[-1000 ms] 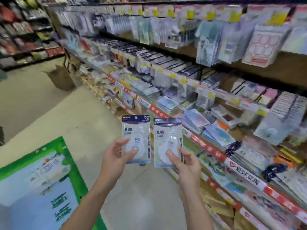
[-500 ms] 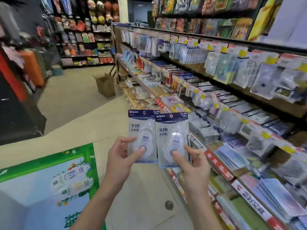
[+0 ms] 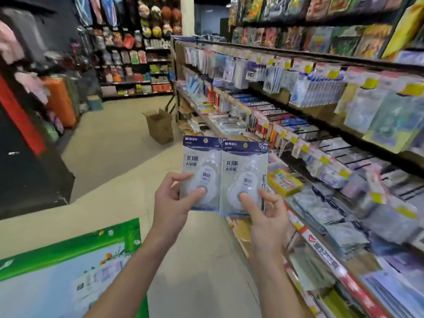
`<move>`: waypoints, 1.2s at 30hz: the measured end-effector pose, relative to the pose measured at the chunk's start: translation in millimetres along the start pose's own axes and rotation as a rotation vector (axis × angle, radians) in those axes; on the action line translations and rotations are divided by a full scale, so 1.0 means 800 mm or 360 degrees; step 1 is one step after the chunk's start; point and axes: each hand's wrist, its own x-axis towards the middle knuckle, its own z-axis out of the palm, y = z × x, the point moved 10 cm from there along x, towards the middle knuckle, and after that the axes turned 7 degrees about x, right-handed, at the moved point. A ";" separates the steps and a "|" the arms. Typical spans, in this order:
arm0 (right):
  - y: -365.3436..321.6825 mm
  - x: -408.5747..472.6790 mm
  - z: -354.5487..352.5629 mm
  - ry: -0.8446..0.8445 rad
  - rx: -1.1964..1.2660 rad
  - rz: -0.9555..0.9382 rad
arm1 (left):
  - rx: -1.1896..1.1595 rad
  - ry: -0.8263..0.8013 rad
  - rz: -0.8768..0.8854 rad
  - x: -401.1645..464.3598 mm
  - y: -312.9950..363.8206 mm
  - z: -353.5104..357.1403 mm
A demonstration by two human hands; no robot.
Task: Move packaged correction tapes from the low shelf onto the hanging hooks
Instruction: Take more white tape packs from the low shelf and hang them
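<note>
I hold two packaged correction tapes side by side in front of me, over the aisle. My left hand [image 3: 171,203] pinches the left pack [image 3: 202,166] with its thumb on the front. My right hand [image 3: 263,210] pinches the right pack [image 3: 244,175] the same way, and this pack overlaps the left one's edge. Both packs are clear with a dark blue header and a white tape inside. The hanging hooks [image 3: 298,131] run along the shelving on the right, hung with packets. The low shelf [image 3: 321,255] with a red price strip lies below my right hand.
An open cardboard box [image 3: 159,126] stands on the floor by the shelf end ahead. A green and blue floor display [image 3: 68,271] lies at lower left. A dark counter [image 3: 34,175] and racks of goods line the left side. The aisle floor [image 3: 114,145] runs ahead.
My view has swung up and left along the aisle, away from the shelves. The two packs came closer together and now overlap. Both hands keep their hold.
</note>
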 end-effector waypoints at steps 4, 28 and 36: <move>0.016 0.081 0.054 0.0045 0.0044 -0.0099 | 0.0001 -0.0078 0.0023 0.108 0.008 0.021; 0.159 0.361 0.328 0.0605 -0.0310 -0.0436 | -0.0195 -0.0900 0.0001 0.654 -0.052 0.060; 0.159 0.407 0.321 0.0869 -0.0260 -0.0516 | -0.0190 -0.1193 -0.0099 0.707 -0.082 0.132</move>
